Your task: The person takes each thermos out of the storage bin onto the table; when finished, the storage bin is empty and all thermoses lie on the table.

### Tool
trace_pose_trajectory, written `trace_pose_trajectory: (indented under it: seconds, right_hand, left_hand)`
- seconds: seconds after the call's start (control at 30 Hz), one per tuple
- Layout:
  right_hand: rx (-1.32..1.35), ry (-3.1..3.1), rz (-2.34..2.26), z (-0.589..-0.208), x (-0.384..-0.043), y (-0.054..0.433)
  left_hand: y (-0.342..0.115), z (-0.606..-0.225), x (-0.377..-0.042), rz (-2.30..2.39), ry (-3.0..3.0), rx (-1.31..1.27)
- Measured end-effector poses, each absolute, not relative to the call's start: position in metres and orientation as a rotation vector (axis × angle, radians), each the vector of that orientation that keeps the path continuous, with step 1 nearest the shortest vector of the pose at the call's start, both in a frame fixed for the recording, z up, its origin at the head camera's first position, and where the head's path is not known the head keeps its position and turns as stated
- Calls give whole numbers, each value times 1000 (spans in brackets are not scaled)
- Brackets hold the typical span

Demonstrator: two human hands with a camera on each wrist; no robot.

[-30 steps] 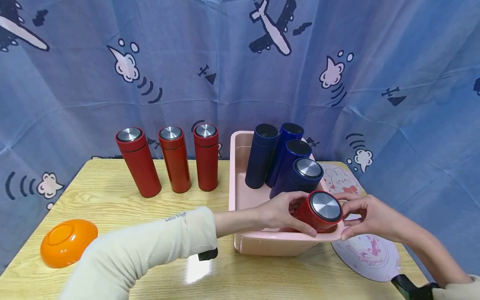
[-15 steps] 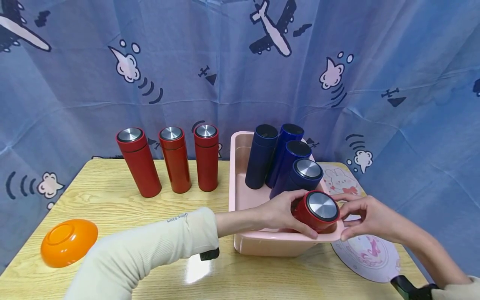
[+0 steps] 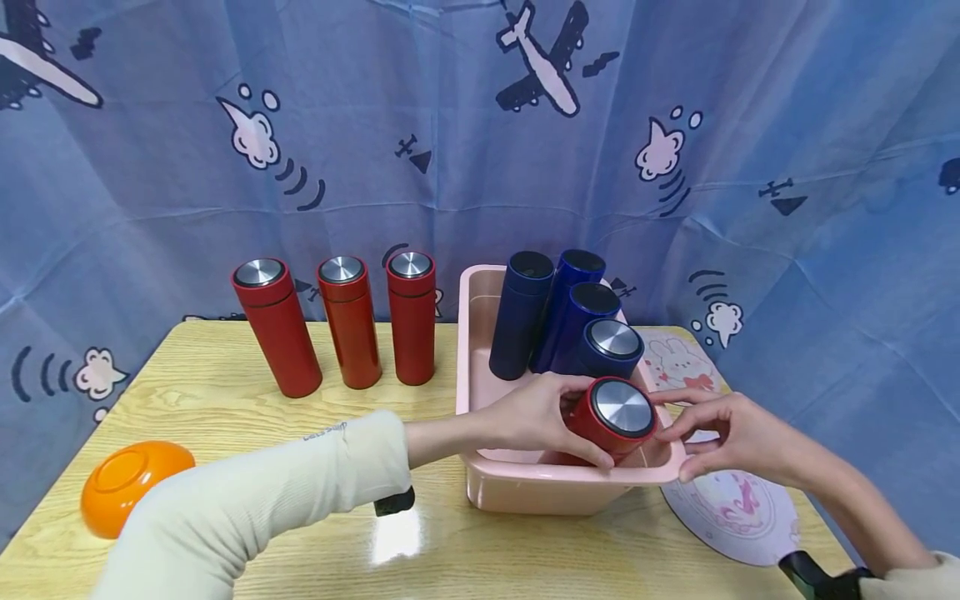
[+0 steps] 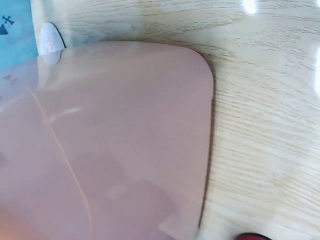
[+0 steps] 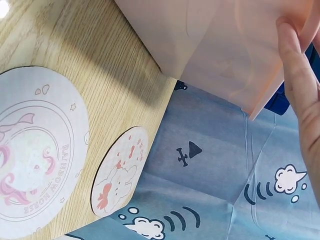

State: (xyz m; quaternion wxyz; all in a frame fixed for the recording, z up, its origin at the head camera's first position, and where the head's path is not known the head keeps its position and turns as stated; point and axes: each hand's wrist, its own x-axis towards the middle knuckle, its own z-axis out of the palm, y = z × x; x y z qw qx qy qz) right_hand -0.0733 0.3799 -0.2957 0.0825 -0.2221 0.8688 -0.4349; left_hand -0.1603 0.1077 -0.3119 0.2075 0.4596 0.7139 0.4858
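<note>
Currently in hand: a red bottle is being handled inside the near end of the pink bin; whether it is being raised or lowered cannot be told.
Left hand: the bottle is clasped from the side, thumb in front, fingers mostly hidden behind.
Right hand: the bin's near right corner is gripped, thumb against the outer wall; whether the bottle is touched by the fingertips is unclear.
Bottle's base: hidden by the front wall, so contact with the bin floor is not shown.
Blue bottles: four are stood behind it in the bin.
Red row: three more red bottles are stood on the table, left of the bin.
Next move: judged to call for a steady grip, with the bin braced and the rim and nearest blue bottle avoided.
</note>
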Motion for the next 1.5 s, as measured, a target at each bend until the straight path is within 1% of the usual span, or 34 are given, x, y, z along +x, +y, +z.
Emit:
trace_pose_trajectory:
  seconds: [0.13,0.37,0.7,0.93,1.23,1.5]
  right_hand:
    - [-708,2559,-1330,-295,-74,378]
    - [-763,2520,-1376,-295,-75,377]
    - [-726,2533,-1364,-295,-74,377]
    - [-731,2541,-1358,-296,-75,378]
    - [-748,2527,-1367,-295,-77,379]
    - [-763,2532,-1366,-296,-77,378]
  left_hand:
    - [94,-304,-165,1379,2008,1258]
    - [72,-281,-170,1453,2017,1222]
    - [47,-253,-175,1644,2009,1208]
    - [31,-233,-177,1761,2082,1143]
    - [14,-220,-179,1897,2004,1143]
    - [-6,-205,-180,1994,2075,1068]
